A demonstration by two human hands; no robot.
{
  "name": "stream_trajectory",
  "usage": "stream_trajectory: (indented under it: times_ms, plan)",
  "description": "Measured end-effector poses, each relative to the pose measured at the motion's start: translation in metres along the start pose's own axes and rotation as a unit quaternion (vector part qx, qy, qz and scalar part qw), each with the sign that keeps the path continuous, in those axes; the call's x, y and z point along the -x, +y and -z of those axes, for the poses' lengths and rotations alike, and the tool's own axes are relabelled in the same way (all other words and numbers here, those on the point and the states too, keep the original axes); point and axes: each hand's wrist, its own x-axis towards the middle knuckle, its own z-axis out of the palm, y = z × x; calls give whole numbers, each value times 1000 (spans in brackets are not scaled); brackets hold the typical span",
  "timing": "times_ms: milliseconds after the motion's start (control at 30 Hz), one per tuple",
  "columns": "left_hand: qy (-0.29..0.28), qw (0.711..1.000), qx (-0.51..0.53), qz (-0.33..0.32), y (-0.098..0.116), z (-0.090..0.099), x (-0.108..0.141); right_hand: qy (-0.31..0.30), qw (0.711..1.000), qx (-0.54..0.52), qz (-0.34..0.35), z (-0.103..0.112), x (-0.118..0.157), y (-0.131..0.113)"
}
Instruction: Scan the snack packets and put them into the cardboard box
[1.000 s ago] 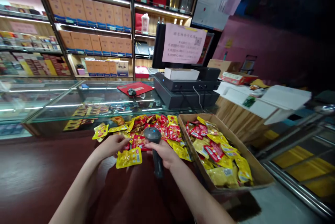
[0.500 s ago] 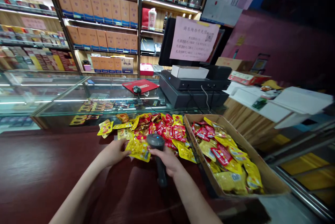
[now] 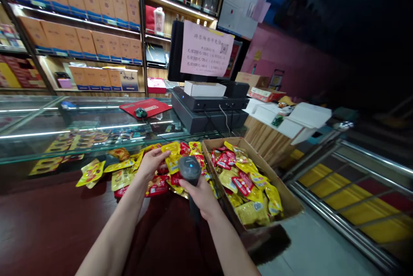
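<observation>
**Glossy yellow plastic packet point(image 3: 172, 156) in the left hand point(image 3: 153, 162), dark grey plastic handheld scanner point(image 3: 189, 169) in the right hand point(image 3: 202, 197)**

The yellow packet is raised above the loose heap of glossy red and yellow packets point(image 3: 124, 178), just beside the scanner's rounded head. The left hand's thumb and fingers are closed together on its left edge, in a pinch. The right hand is wrapped around the scanner's handle, thumb forward below the head, where a small blue light shows; part of the handle is hidden behind the hand.

The heap spreads over a dark reddish-brown, shiny counter point(image 3: 51, 228), along the edge of a glass-topped display case point(image 3: 100, 114). Right of the heap stands an open, shallow brown cardboard box point(image 3: 292, 212), with more red and yellow packets point(image 3: 248, 181) inside.

Farther back on the glass, a black computer mouse point(image 3: 141, 113) rests on a flat red mat point(image 3: 155, 106). Beside it, a black monitor point(image 3: 176, 54) bearing a pink paper sheet with handwriting point(image 3: 206, 50) stands above dark grey box-shaped equipment point(image 3: 206, 119). Behind are lit shelves with rows of orange and blue cartons point(image 3: 87, 42).
</observation>
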Motion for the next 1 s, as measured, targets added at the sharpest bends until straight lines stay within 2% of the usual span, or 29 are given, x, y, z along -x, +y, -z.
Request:
stream_trajectory:
  times_ms: [100,233,333,633,1000]
  plan:
    - [15,999,-33,-27,1,3,-5,1,1000,24,0,-4,6,0]
    - [9,995,-84,-46,2,5,-5,-88,993,3,-76,-18,15,8]
    - [8,993,-110,-46,0,8,-6,-118,989,-5,-92,-26,19,17]
    - [11,995,-91,-32,2,15,-9,-103,989,-20,-107,-31,20,20]
    - [-5,991,-123,-45,1,12,-9,-98,990,-23,-98,-32,21,21]
